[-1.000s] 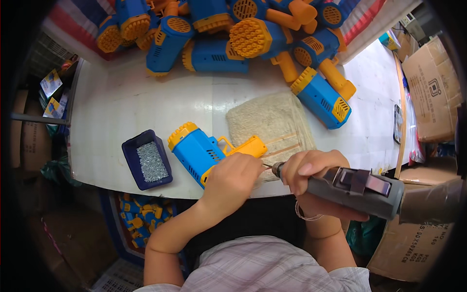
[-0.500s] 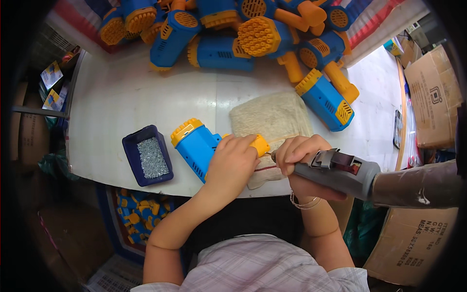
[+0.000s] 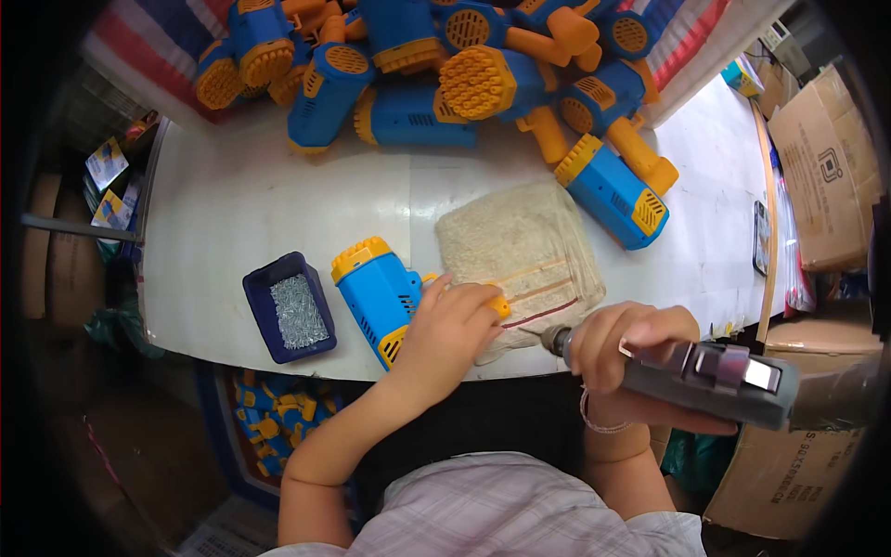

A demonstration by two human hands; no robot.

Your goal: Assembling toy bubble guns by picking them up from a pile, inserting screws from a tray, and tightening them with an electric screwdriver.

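blue toy under gripping left hand, right hand clutching grey screwdriver; screw tray beside, towel behind.

Left hand: palm down, fingers curled and pressed onto what lies beneath it, thumb side toward the body; knuckles raised. Left forearm: bare, rising from the lower edge on a slant up and to the right, elbow bent near the torso.

Right hand: closed in a full fist-grip around a tool body, fingers wrapped over the top, thumb beneath. Wrist: nearly straight, a thin band around it. Right forearm: bare, short in view, coming almost straight up from the lower edge. The two hands sit close together, not touching.
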